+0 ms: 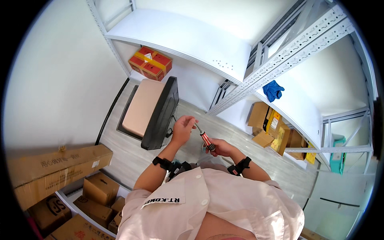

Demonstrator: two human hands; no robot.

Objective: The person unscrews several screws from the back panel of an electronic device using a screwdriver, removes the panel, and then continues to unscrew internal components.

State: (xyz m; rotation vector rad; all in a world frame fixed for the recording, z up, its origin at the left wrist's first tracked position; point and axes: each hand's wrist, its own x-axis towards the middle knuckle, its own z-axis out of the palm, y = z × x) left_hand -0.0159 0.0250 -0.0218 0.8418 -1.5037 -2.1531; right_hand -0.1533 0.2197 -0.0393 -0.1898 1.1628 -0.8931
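Observation:
In front of my chest I hold a screwdriver (206, 139) with a red, white and dark handle and a thin metal shaft. My right hand (221, 147) is closed around the butt of the handle. The shaft slants up and left to my left hand (185, 129), whose fingers are pinched at its tip. Whether a small part sits between those fingertips is too small to tell. Just left of that hand stands a piece of equipment with a black panel (160, 116) and a pale pink, rounded body (143, 107), resting on the floor.
White metal shelving (180, 38) spans the far side, with a red taped box (150, 63) underneath. To the right are a blue cloth-like bundle (273, 91), an opened carton (272, 124) and a teal object (338, 156). A long carton (60, 168) and several brown boxes (100, 188) lie near left.

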